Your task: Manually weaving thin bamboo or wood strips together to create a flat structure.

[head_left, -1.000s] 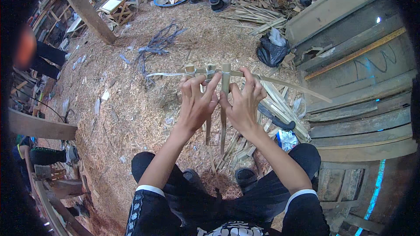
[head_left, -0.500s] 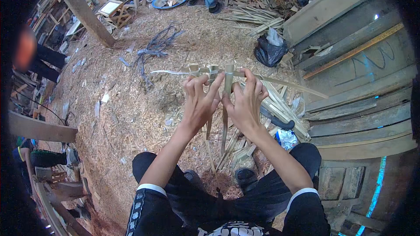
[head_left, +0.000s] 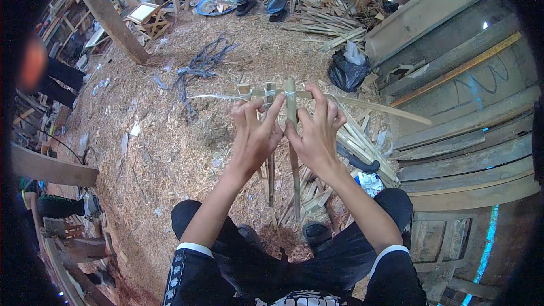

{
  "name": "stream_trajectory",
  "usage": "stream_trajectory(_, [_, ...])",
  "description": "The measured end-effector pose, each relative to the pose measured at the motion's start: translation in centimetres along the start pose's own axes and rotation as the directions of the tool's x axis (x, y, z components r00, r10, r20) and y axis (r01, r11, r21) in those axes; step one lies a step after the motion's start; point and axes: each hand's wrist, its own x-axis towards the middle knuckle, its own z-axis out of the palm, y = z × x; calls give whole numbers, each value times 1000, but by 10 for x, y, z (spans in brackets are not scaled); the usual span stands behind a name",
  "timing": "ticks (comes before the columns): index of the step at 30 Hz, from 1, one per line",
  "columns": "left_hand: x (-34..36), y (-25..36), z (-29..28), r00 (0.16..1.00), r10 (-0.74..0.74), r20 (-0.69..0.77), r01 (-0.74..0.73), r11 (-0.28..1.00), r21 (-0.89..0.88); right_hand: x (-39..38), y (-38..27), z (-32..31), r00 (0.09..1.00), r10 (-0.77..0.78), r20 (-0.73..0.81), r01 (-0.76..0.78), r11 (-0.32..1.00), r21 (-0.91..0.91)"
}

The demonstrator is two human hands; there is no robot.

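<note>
The left hand (head_left: 252,130) curls its grip around bound wooden strips (head_left: 290,102), its thumb mostly hidden. They sit between both hands, above the shavings-strewn floor (head_left: 164,153). The right hand (head_left: 317,133) pinches them too, partly covering 1 crosswise strip (head_left: 385,107).

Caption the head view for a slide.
Left hand and right hand hold crossed wooden strips above a shavings-covered floor, with a black bag beyond.
</note>
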Motion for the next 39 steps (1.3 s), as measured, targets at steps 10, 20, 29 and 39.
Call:
stream_trajectory(10, [-2,-1,9,1000,18,13,-18,1000,18,-3,3,-2,993,76,86,-75,997,-6])
stream_trajectory(20, [3,13,12,1000,13,-5,-13,1000,-20,-7,17,5,990,134,48,-132,991,-38])
stream_trajectory(29, [7,5,3,998,15,-64,-20,997,-78,17,30,-25,995,-46,-84,39,996,-80])
stream_trajectory(39, [4,13,0,996,-11,-87,3,995,-95,17,31,-19,977,-104,-186,120,990,74])
